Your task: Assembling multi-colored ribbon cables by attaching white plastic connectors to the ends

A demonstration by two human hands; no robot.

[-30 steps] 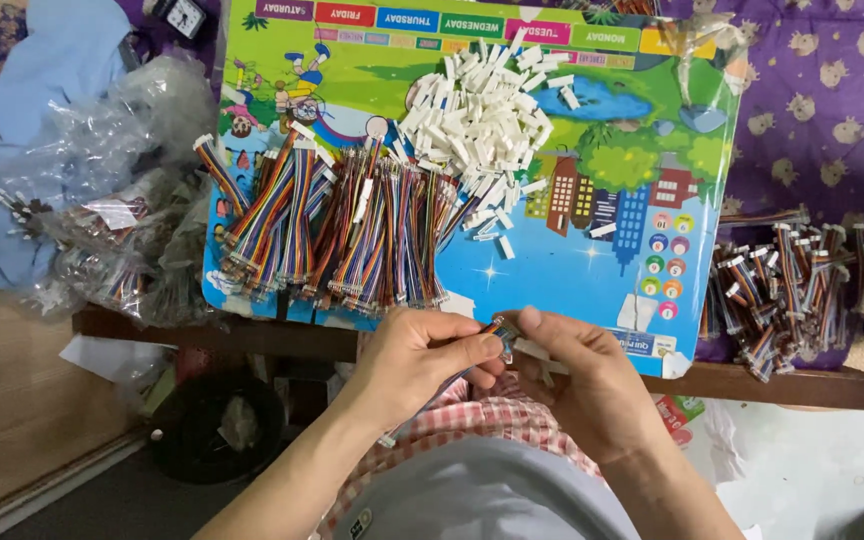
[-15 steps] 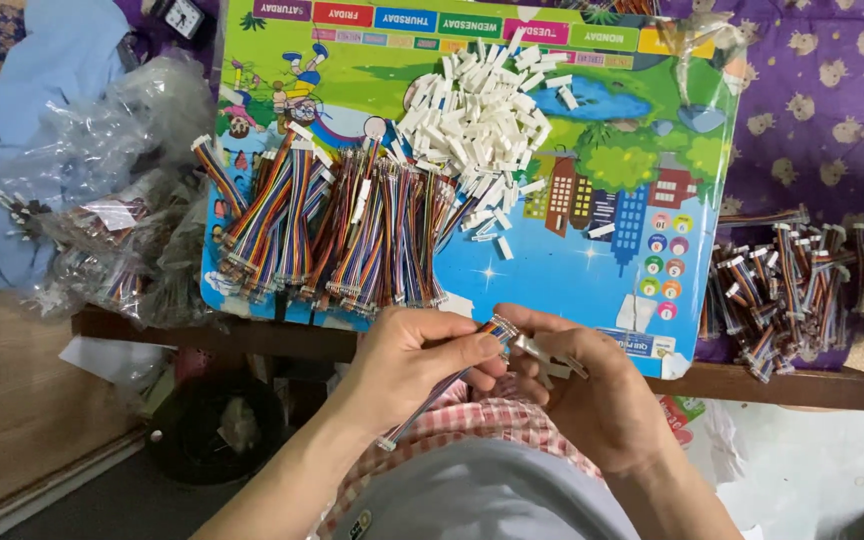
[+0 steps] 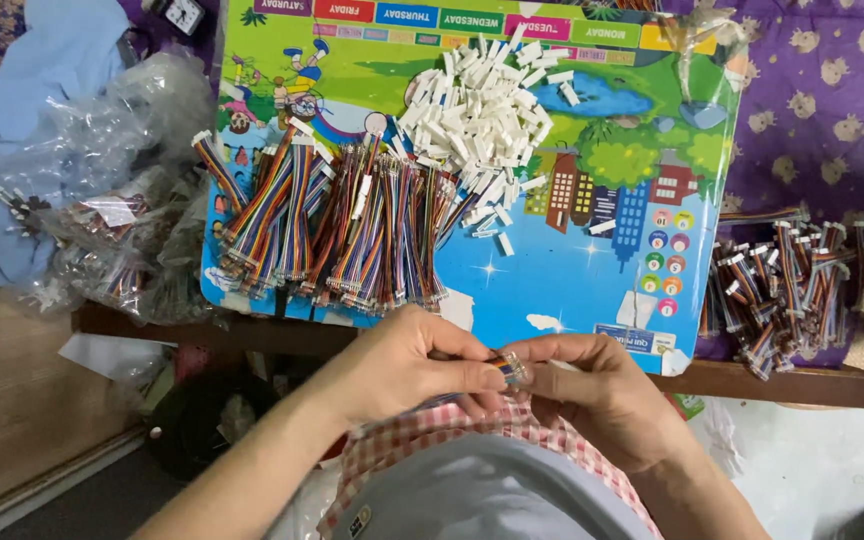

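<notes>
Rainbow-coloured short ribbon cable (image 3: 500, 362) is pinched closed between the left hand (image 3: 407, 365) and right hand (image 3: 602, 395); tight grip may bend its tiny end pins.

board (image 3: 592, 270): lies on the table (image 3: 752, 378), in the middle
plug pile (image 3: 482, 115): on the board, at 12 o'clock
loose wires (image 3: 332, 225): on the board, at 9 o'clock from the plug pile's low end
bags (image 3: 112, 210): off the board, at 9 o'clock
wire heap (image 3: 787, 285): off the board, at 3 o'clock
left hand (image 3: 402, 365): at 6 o'clock, at the board's near edge
right hand (image 3: 607, 395): touching the left hand, at its 3 o'clock
small wire piece (image 3: 507, 368): between both hands
</notes>
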